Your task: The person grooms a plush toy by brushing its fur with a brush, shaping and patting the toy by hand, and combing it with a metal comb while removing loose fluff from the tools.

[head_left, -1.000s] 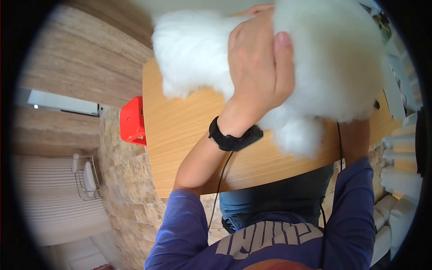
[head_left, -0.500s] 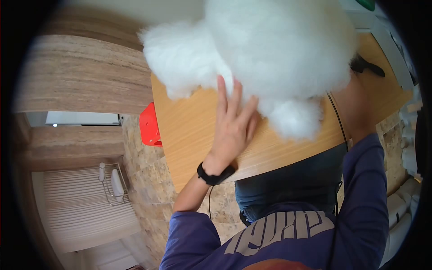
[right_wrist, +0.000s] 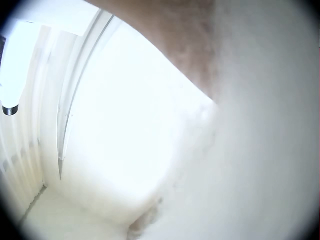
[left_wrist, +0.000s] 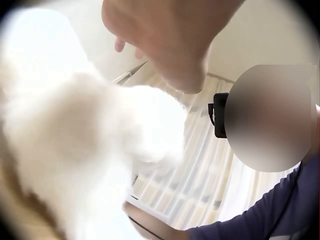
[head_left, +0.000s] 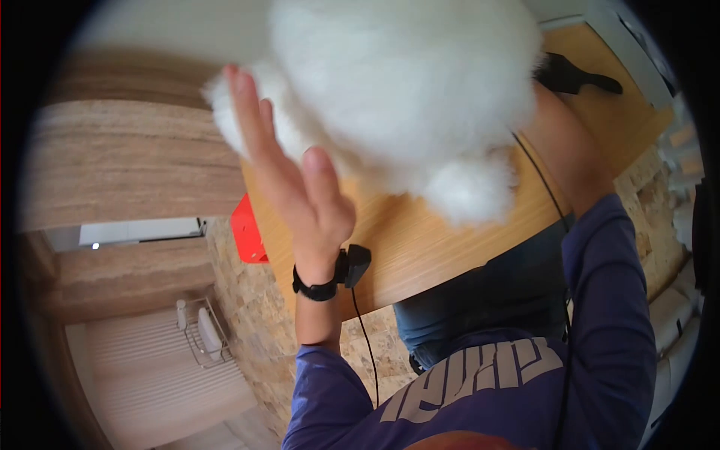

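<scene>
One wooden table [head_left: 427, 247] | white fluff [head_left: 405, 82] atop | red stool [head_left: 246, 232] | tiled floor [head_left: 251, 292]

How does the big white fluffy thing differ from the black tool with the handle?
The fluffy thing is white; the black tool is dark all over.
The fluffy thing is far bigger than the tool.
The fluffy thing is rounded and shaggy; the tool has a slim, smooth handle.
Both are at the wooden table.
</scene>
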{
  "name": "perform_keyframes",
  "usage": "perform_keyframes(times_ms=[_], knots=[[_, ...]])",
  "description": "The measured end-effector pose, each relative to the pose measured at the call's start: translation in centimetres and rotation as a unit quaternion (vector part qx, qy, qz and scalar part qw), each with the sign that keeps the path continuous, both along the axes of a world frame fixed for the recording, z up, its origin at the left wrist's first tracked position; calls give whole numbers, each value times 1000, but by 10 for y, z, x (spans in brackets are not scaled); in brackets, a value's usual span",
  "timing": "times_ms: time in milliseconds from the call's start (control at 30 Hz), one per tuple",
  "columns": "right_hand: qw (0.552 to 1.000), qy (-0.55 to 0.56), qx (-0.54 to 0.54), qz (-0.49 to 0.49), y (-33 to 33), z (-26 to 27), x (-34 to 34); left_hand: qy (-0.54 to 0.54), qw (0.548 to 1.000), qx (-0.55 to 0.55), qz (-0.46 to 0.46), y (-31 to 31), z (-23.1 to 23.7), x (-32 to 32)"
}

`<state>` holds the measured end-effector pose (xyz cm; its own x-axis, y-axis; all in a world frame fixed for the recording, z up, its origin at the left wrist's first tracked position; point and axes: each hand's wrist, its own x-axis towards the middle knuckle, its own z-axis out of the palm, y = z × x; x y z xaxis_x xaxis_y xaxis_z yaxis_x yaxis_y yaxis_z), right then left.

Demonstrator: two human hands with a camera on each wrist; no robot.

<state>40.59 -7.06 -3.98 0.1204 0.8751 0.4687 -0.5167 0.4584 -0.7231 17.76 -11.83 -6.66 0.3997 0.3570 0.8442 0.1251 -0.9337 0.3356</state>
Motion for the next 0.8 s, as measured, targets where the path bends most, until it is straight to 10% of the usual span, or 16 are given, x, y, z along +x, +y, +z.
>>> perform_keyframes(times_ms=[67, 500, 800], knots=[[1000, -14, -12, -13, 8, -12, 12, 221, 961, -10, 165, -3, -26, 13], [999, 10, -34, 11, 16, -29, 48, 407, 907, -21, 108, -17, -42, -86], [997, -13, 7, 80, 22, -19, 34, 82, 984, 76, 141, 53, 29, -50]])
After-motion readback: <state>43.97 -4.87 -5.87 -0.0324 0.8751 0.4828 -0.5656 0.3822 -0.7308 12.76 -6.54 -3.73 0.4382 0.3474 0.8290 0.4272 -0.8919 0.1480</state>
